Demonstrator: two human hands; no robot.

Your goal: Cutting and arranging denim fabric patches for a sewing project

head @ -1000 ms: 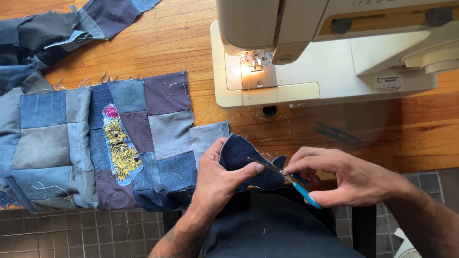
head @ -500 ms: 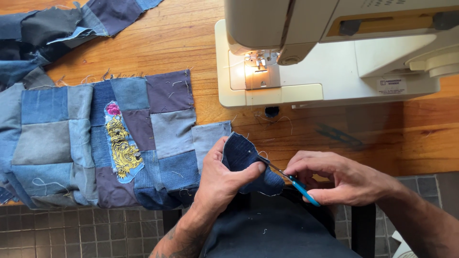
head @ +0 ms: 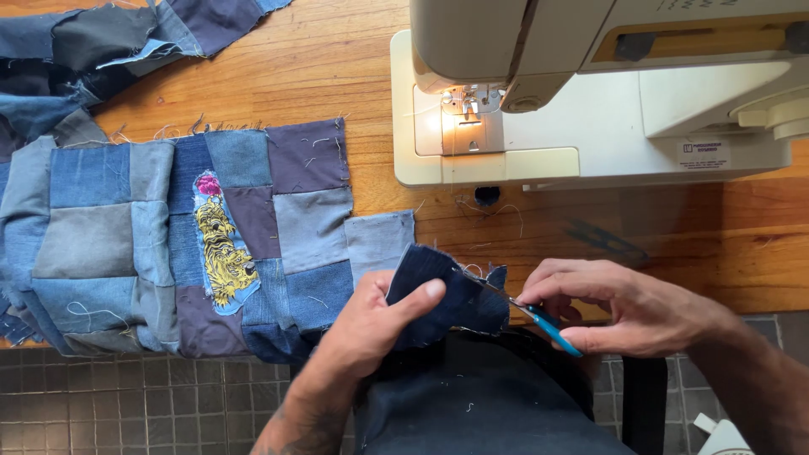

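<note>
My left hand point(head: 368, 326) pinches a dark navy denim piece point(head: 451, 297) that joins the lower right of a patchwork of denim squares point(head: 181, 236). My right hand point(head: 624, 305) grips small thread snips with a blue handle point(head: 548, 324); their tip touches the right edge of the dark piece. The patchwork lies flat on the wooden table point(head: 337, 67) and carries a yellow tiger patch point(head: 221, 253).
A cream sewing machine point(head: 590, 93) stands at the back right with its needle light on. More denim scraps point(head: 93, 50) are heaped at the back left. A second dark pair of snips point(head: 607, 240) lies on the table near the machine. Grey tiled floor point(head: 126, 396) shows below the edge.
My left hand has turned the dark piece and lifted its edge. My right hand has brought the snips in against that edge. The view shifted slightly.
</note>
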